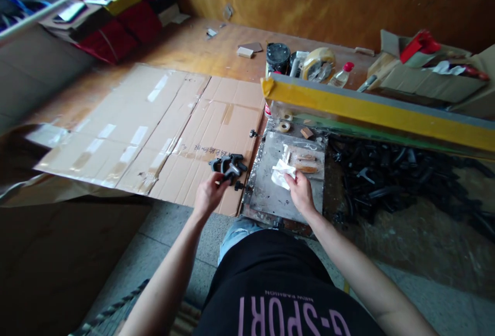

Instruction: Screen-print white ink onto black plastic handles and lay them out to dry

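My left hand is closed, its fingertips pinching a small black plastic part at the near edge of the flattened cardboard. Other dark parts lie right behind it, and the exact shape of the held one is partly hidden. My right hand grips a crumpled white cloth above a grey metal plate. Just beyond the cloth, a shaped block with brownish raised strips rests on the plate.
Many black plastic parts are heaped on the right. A yellow-taped barrier runs behind them. Tape rolls, a black tub, a red-capped bottle and an open carton stand farther back. Red boxes sit far left.
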Tool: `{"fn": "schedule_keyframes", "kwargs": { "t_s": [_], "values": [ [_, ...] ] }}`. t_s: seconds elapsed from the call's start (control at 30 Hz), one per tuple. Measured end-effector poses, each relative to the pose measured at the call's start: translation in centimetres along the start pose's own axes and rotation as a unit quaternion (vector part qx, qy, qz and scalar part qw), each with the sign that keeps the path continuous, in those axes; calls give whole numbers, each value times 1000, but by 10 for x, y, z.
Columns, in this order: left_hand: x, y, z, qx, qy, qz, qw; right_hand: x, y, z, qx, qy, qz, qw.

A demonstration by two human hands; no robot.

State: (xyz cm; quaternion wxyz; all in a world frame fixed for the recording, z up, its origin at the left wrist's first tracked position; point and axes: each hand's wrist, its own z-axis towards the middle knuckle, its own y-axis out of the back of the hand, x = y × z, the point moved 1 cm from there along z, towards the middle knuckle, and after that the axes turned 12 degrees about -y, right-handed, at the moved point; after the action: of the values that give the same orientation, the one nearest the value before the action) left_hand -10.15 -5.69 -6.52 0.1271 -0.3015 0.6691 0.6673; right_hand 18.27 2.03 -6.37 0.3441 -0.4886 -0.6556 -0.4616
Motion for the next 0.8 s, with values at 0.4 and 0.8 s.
{"fn": "schedule_keyframes", "kwargs": {
  "t_s": [0.4, 0.8],
  "values": [
    [-53, -43, -34, 69, -154, 27, 985, -24, -43, -28, 131, 384, -300, 863],
    [-53, -45, -34, 68, -157, 35, 985, -28, 0, -50, 131, 294, -280, 905]
  ]
}}
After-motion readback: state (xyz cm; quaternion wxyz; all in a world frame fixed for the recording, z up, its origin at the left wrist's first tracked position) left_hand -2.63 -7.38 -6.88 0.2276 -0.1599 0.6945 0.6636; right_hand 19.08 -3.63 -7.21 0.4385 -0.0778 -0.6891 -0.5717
